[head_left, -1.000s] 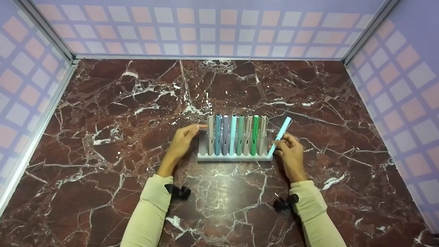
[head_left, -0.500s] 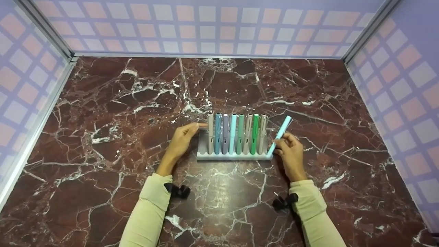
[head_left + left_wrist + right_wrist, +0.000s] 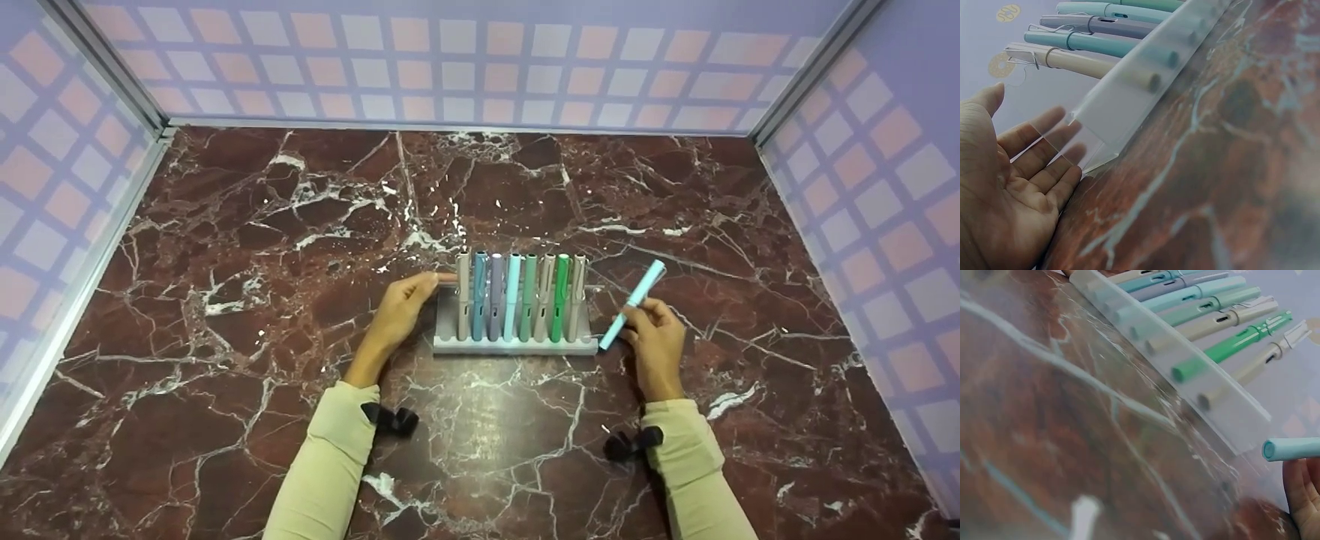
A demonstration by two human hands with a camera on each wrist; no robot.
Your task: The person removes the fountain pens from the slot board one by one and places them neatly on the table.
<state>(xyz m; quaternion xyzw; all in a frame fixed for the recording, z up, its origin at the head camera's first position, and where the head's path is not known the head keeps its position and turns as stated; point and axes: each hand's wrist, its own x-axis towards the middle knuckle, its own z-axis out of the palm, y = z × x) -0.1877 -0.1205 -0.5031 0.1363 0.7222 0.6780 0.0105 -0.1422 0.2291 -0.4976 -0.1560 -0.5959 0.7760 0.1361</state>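
Observation:
A clear pen stand (image 3: 516, 346) holds a row of several upright pens, among them a green pen (image 3: 558, 300) and a light blue pen (image 3: 512, 296). My right hand (image 3: 657, 341) pinches another light blue pen (image 3: 646, 283), tilted, just off the stand's right end. In the right wrist view the lower end of this held pen (image 3: 1292, 449) shows apart from the stand. At the stand's left end, my left hand (image 3: 397, 309) reaches its fingers behind the clear plate. Through the plate, in the left wrist view, those fingers (image 3: 1047, 140) look loosely extended, thumb apart.
Dark red marbled tabletop (image 3: 300, 450) surrounds the stand. Patterned panels (image 3: 480, 67) rise at the back and both sides. Each wrist carries a black camera mount (image 3: 390, 418).
My right hand has moved to the right with the light blue pen, whose lower end has left the stand's right end. The left hand stays by the stand.

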